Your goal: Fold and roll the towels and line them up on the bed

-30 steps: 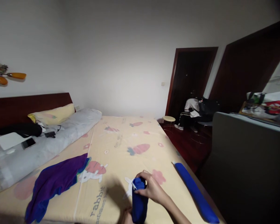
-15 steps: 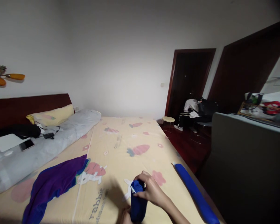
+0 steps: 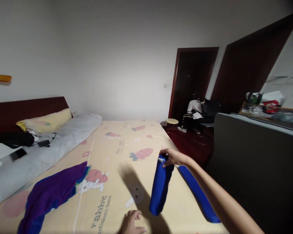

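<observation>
My right hand (image 3: 172, 156) grips the top end of a rolled blue cloth (image 3: 158, 188) and holds it up, slightly tilted, above the bed. A white tag-like bit shows at its upper end. Low in the head view, my left hand (image 3: 133, 222) is apart from the roll, with thumb and fingers spread and nothing in them. Along the bed's right edge lies a second long blue roll (image 3: 197, 196), partly covered by my right forearm. A crumpled purple and blue cloth (image 3: 55, 190) is spread on the left of the patterned bed sheet (image 3: 117, 175).
Bundled grey bedding (image 3: 51, 156) runs along the bed's left side, with a phone (image 3: 18, 154) and a black adapter (image 3: 44, 143) on it. A grey panel (image 3: 249, 162) stands close to the right. Beyond the bed are a stool (image 3: 172, 121) and a seated person (image 3: 192, 113).
My right hand has lifted the rolled blue cloth up and to the right. My left hand has let go of its lower end and now rests apart from it.
</observation>
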Available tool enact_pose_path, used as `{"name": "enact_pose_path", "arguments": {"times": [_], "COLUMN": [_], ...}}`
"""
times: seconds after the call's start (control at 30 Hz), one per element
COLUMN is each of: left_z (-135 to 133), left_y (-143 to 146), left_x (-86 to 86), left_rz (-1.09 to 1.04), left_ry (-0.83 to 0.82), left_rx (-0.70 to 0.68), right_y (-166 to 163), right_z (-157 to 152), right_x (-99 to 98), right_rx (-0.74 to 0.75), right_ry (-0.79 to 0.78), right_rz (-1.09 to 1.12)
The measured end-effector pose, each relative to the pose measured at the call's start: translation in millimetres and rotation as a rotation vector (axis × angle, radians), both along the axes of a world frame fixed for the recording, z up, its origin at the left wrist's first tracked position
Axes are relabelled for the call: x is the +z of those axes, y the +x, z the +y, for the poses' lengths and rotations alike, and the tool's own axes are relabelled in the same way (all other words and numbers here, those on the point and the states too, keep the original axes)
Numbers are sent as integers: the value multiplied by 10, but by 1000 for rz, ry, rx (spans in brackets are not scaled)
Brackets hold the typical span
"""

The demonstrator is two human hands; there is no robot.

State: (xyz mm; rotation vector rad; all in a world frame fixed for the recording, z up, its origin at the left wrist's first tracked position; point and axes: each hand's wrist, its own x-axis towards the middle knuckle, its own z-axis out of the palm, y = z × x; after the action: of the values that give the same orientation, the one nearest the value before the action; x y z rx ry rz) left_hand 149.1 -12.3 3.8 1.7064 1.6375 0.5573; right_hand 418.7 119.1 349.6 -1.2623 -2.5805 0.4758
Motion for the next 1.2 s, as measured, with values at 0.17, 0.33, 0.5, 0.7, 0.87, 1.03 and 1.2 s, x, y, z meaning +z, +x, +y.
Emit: {"name": "enact_pose_path", "arguments": {"times": [0.17, 0.33, 0.5, 0.7, 0.87, 1.03, 1.2], "left_z": [-12, -11, -44, -79, -87, -51, 28], "left_y": [9, -12, 15, 19, -9, -121, -813], "left_x": [-11, -7, 41, 29, -39, -179, 18], "left_rz": [68, 49, 92, 79, 17, -201, -42], "left_ry": [76, 80, 122, 166, 208, 169, 302], "left_rx": [-21, -43, -48, -40, -22, 66, 213], "right_y": [510, 902, 1333, 1480, 1510, 1419, 1297], "right_z": [336, 167, -349, -894, -1037, -1183, -1405], "right_x": [188, -437, -2224, -3535, -3633, -3769, -3805], "right_rx": [-199, -259, -288, -429, -449, -567, -648], "right_ry": [261, 452, 654, 630, 725, 705, 688], "right_rz": [-147, -198, -297, -314, -286, -221, -164]}}
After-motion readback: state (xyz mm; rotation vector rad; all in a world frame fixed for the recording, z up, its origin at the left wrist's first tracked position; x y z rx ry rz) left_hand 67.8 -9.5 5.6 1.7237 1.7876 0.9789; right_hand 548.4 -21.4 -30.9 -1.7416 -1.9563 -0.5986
